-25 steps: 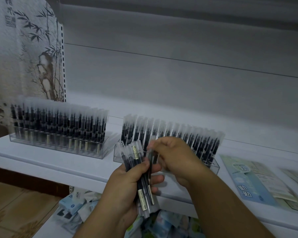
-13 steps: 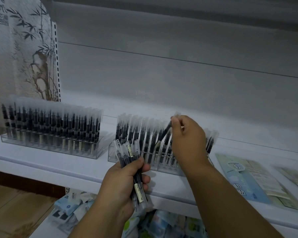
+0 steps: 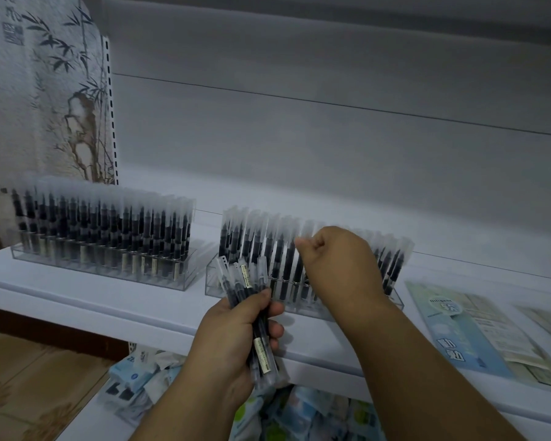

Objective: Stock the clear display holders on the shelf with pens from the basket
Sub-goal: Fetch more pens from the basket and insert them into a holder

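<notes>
left hand (image 3: 236, 338): grips pen bundle (image 3: 252, 310) | right hand (image 3: 334, 259): fingers curled among pens in right holder (image 3: 303, 305), contents unclear | risk: knuckles tip neighbouring upright pens

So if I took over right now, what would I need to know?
Left hand: grips a bunch of pens in front of the shelf.
Right hand: fingers curled over the right holder; whether it pinches a pen is hard to tell.
Left holder: looks full.
Right holder: mostly filled, slots behind the hand are hidden.
Left to do: put the bunch into the right holder's free slots. The basket is not in view.
</notes>
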Motion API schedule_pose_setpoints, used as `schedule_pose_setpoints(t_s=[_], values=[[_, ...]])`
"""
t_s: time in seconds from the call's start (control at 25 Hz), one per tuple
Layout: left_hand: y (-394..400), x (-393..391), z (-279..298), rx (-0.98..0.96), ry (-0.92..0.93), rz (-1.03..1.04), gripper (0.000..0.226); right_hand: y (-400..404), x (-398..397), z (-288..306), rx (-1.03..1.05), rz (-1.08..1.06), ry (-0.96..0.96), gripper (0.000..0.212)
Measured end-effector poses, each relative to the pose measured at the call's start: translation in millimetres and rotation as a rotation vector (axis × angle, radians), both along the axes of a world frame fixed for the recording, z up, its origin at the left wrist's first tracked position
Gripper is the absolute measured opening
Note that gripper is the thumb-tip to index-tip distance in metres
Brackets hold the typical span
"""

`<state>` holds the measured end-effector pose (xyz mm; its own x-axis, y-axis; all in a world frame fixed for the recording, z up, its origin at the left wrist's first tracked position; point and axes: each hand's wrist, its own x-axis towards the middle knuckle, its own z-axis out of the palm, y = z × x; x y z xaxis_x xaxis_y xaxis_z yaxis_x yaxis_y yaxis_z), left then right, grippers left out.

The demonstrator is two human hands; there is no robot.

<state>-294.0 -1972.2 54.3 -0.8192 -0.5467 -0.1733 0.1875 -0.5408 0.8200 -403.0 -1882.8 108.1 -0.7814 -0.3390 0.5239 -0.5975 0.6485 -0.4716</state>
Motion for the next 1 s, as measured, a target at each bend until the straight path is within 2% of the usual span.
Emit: schedule_pose_setpoints(t_s=[0.08, 0.16, 0.28, 0.36, 0.44, 0.52, 0.6, 0.72, 0.88, 1.0], values=[[0, 0, 1, -0.003, 0.005, -0.012, 0.012, 4, 5, 0, -0.133, -0.014, -0.052, 0.041], [2, -1, 1, -0.016, 0.015, -0.036, 0.012, 4, 12, 0, -0.169, 0.142, -0.273, 0.050], [9, -3, 2, -0.039, 0.030, -0.095, 0.017, 6, 21, -3, -0.196, 0.388, -0.601, 0.035], [12, -4, 3, -0.038, 0.038, -0.116, 0.018, 9, 16, -3, -0.306, 0.402, -0.678, 0.027], [12, -4, 1, -0.020, 0.036, -0.113, 0.018, 14, 5, 0, -0.471, 0.258, -0.580, 0.026], [11, -4, -2, 0.001, 0.020, -0.098, 0.019, 22, -4, 7, -0.608, 0.080, -0.334, 0.027], [10, -5, -4, 0.003, 0.008, -0.084, 0.017, 27, -8, 11, -0.660, 0.001, -0.064, 0.026], [11, -6, -3, -0.011, 0.006, -0.080, 0.013, 23, -8, 8, -0.559, 0.017, 0.132, 0.023], [12, -6, -1, -0.027, -0.003, -0.072, 0.012, 15, -13, -5, -0.396, 0.050, 0.204, 0.023], [13, -5, 2, -0.023, -0.001, -0.089, 0.013, 16, -12, 7, -0.285, 0.070, 0.216, 0.028]])
